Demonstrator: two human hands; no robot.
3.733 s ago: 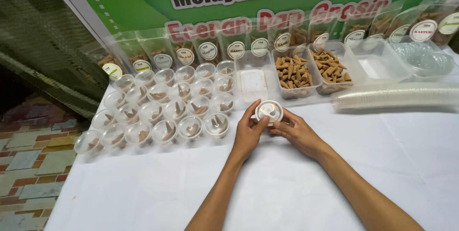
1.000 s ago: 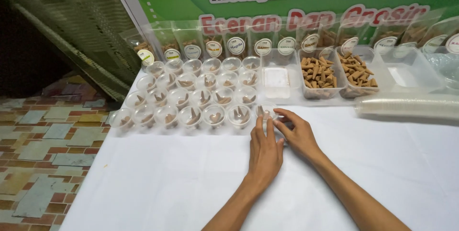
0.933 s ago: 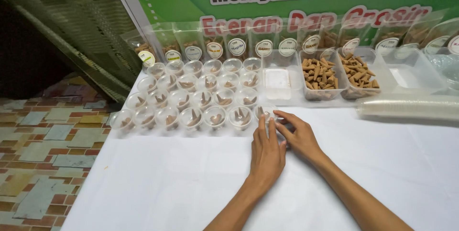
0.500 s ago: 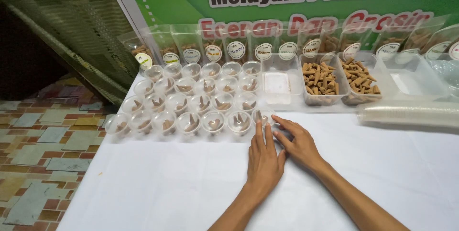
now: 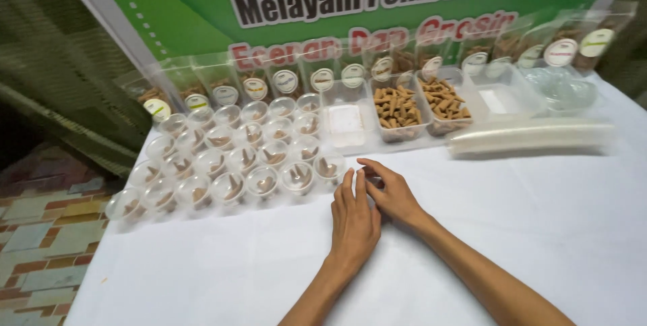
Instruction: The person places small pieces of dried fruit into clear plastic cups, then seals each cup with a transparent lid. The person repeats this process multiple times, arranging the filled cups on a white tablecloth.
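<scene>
My left hand (image 5: 353, 221) lies flat on the white tablecloth (image 5: 539, 218), palm down, fingers straight and together, holding nothing. My right hand (image 5: 391, 191) rests just beside it, touching it, fingers loosely curled; cannot tell if anything is under them. Nearest thing: the small round clear cup (image 5: 329, 167) at the end of the front row, just beyond my fingertips. More cups (image 5: 229, 157) sit in rows to the left. Two clear tubs of brown cones (image 5: 421, 105) stand behind.

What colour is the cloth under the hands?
White; the tablecloth shows plainly in the head view.
</scene>
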